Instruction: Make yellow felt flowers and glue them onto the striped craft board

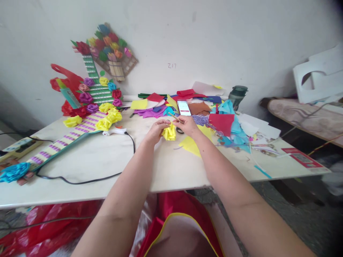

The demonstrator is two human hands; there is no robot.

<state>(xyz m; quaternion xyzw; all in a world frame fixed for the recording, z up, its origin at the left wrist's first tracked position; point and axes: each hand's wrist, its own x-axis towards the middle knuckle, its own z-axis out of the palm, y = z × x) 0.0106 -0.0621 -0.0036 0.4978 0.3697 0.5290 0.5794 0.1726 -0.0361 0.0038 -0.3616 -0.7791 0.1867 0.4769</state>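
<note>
Near the middle of the table, my left hand (157, 130) is closed on a yellow paper flower (169, 132), which hangs just below the fingertips. My right hand (187, 125) pinches a thin wooden stick (174, 116) that slants up to the left, close above the flower. Just beneath the right hand lies a dark ring-shaped handle (179, 130), mostly hidden. Yellow paper sheets (193, 143) lie flat under the right wrist. More finished yellow flowers (108, 120) sit to the left, beside a white glue gun (114, 131) with a black cord.
A guitar-shaped piece (66, 134) with paper flowers covers the left side. Coloured paper (155, 111), a phone (184, 107) and a dark bottle (237, 95) stand along the back. Paper scraps (238, 134) pile up at the right. A power strip (20, 145) lies at far left.
</note>
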